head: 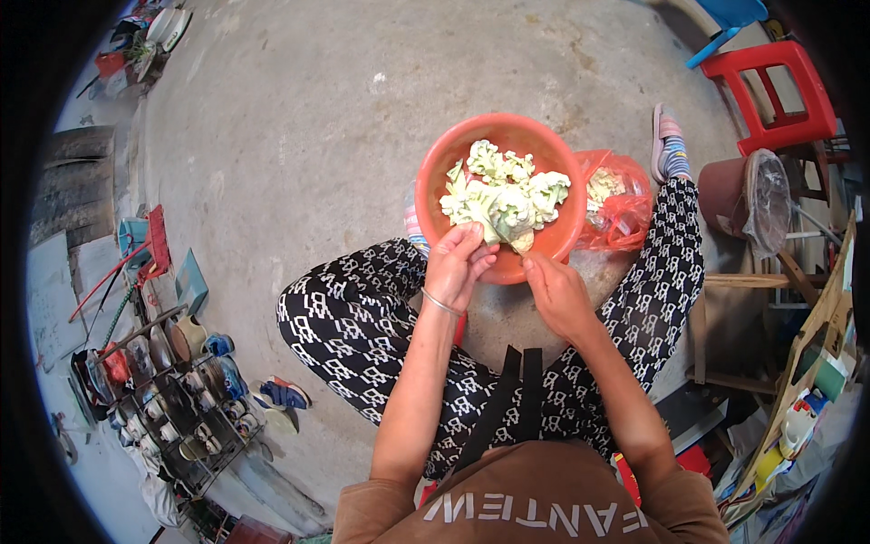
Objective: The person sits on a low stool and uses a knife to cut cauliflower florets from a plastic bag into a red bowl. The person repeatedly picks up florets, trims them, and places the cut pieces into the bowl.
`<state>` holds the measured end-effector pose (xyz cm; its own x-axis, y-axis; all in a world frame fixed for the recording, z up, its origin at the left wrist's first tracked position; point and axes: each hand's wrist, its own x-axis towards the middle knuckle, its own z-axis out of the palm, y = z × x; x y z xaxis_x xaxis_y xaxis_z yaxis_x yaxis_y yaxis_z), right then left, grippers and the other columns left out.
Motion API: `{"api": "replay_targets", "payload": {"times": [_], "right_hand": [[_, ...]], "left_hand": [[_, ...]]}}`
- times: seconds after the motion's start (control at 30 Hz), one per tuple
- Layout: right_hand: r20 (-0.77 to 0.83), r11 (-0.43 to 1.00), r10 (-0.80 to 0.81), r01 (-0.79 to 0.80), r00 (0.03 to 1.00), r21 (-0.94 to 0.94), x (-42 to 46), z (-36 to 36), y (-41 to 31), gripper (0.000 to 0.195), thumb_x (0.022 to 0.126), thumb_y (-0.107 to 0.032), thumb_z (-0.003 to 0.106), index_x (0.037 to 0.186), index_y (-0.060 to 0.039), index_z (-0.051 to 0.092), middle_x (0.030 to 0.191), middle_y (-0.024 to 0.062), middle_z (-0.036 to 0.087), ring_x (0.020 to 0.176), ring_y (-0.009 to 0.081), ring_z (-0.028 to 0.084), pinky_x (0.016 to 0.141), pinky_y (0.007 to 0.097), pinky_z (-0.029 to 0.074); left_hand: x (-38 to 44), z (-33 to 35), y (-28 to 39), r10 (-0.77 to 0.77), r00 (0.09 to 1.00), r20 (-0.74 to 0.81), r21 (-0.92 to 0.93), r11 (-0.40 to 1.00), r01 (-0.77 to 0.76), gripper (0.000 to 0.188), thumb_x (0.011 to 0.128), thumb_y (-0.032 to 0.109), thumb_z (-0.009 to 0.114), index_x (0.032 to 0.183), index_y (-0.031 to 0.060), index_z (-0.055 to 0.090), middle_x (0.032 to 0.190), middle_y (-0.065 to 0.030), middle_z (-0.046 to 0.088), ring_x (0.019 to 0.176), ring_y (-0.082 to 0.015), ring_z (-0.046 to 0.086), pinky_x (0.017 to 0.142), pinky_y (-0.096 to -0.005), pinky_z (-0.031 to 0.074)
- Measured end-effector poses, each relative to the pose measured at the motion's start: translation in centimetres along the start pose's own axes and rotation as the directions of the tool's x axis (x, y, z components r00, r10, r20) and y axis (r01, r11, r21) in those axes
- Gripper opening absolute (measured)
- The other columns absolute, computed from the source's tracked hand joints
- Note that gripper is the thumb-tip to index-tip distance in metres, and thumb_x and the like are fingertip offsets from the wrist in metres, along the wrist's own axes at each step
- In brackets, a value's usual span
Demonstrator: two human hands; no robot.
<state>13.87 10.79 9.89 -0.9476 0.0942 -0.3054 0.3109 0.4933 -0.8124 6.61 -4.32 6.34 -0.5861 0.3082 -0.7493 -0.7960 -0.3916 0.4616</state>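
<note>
An orange-red plastic basin sits in front of me between my legs, with several pale green cauliflower florets inside. Over its near rim, my left hand pinches the thick stem of a cauliflower piece between thumb and fingers. My right hand is closed at a small tan, yellowish bit at the lower end of that piece. Whether a small tool is inside the right fist is hidden. The two hands are close together but apart.
Right of the basin lies a red plastic bag holding pale scraps. Further right stand a lined bucket, a red plastic stool and a wooden frame. On the left are a shoe rack, loose shoes and a dustpan.
</note>
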Motion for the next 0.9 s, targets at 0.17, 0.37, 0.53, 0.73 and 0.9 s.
{"api": "replay_targets", "payload": {"times": [0.17, 0.37, 0.53, 0.73, 0.9], "right_hand": [[0.017, 1.0, -0.004, 0.004, 1.0, -0.018, -0.2, -0.4, 0.2, 0.023, 0.093, -0.021, 0.043, 0.094, -0.0016, 0.055, 0.079, 0.0208, 0.058, 0.074, 0.0402, 0.056, 0.063, 0.0445, 0.045], [-0.018, 0.988, 0.032, -0.029, 0.999, 0.152, -0.3, -0.5, -0.3, 0.017, 0.088, -0.015, 0.054, 0.094, 0.0007, 0.056, 0.073, 0.0156, 0.058, 0.067, 0.0347, 0.058, 0.061, 0.0385, 0.045], [-0.148, 0.967, -0.138, 0.165, 0.979, 0.191, 1.9, 0.2, -0.3, 0.018, 0.081, -0.009, 0.062, 0.094, 0.0033, 0.058, 0.075, 0.0128, 0.06, 0.068, 0.0275, 0.06, 0.061, 0.0346, 0.045], [0.022, 0.975, -0.22, 0.22, 0.975, -0.013, 3.5, 0.1, -0.9, 0.015, 0.075, -0.007, 0.063, 0.085, 0.0032, 0.058, 0.076, 0.0161, 0.06, 0.068, 0.0305, 0.059, 0.06, 0.0372, 0.046], [0.041, 0.949, -0.297, 0.3, 0.954, -0.098, 3.6, 0.2, -1.3, 0.022, 0.072, -0.012, 0.068, 0.078, 0.0017, 0.053, 0.073, 0.0184, 0.058, 0.067, 0.0367, 0.058, 0.058, 0.0441, 0.045]], "left_hand": [[0.5, -0.8, -0.3, 0.007, 1.0, -0.011, 0.004, 1.0, -0.007, 0.015, 0.09, 0.014, 0.053, 0.101, 0.004, 0.058, 0.089, -0.0054, 0.063, 0.073, -0.0143, 0.062, 0.061, -0.0234, 0.052], [0.4, -0.6, 0.0, -0.018, 0.999, -0.045, 0.03, 0.999, 0.019, 0.016, 0.089, 0.016, 0.056, 0.098, 0.0027, 0.059, 0.085, -0.0043, 0.064, 0.069, -0.0112, 0.061, 0.056, -0.0205, 0.05], [0.3, -0.1, -0.3, 0.021, 0.999, -0.024, 0.182, 0.983, -0.017, 0.016, 0.088, 0.017, 0.058, 0.09, 0.002, 0.061, 0.074, -0.0016, 0.062, 0.06, -0.007, 0.056, 0.052, -0.0189, 0.046], [-0.2, -0.1, -0.6, 0.117, 0.993, 0.001, 0.281, 0.953, -0.112, 0.011, 0.086, 0.012, 0.059, 0.084, 0.0013, 0.062, 0.071, -0.0019, 0.062, 0.058, -0.0057, 0.054, 0.05, -0.018, 0.043], [-0.2, -0.3, -0.7, 0.131, 0.991, 0.009, 0.327, 0.937, -0.127, 0.009, 0.085, 0.008, 0.058, 0.084, -0.0009, 0.061, 0.071, -0.003, 0.062, 0.057, -0.007, 0.055, 0.05, -0.0191, 0.044]]}}
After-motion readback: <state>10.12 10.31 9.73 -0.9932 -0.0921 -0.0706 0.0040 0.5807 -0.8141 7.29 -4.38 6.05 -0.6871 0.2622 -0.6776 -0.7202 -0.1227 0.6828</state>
